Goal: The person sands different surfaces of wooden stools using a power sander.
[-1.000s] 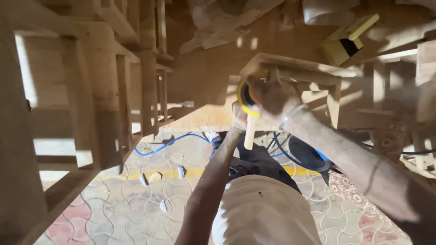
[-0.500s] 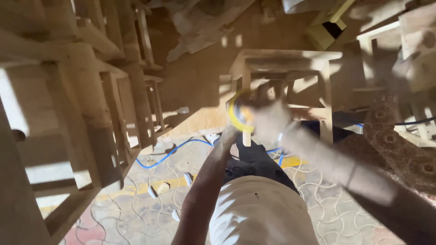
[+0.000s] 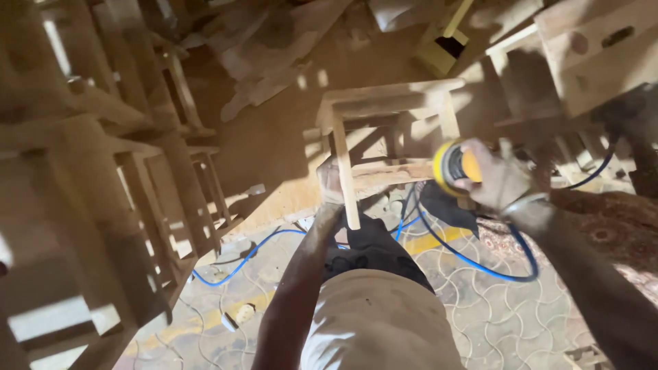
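The left hand (image 3: pixel 330 179) grips a leg of the small wooden stool (image 3: pixel 384 130), which tips on its side ahead of the person. The right hand (image 3: pixel 497 177) is closed around the yellow sander (image 3: pixel 454 164), just to the right of the stool's lower rail, its round face turned left toward the wood.

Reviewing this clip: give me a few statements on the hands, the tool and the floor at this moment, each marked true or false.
1. The right hand holds a yellow sander. True.
2. The left hand rests on the floor. False: it grips the leg of a wooden stool.
3. A blue hose lies on the patterned floor. True.
4. The sander's hose is red. False: it is blue.
5. Both hands hold the sander. False: only the right does.
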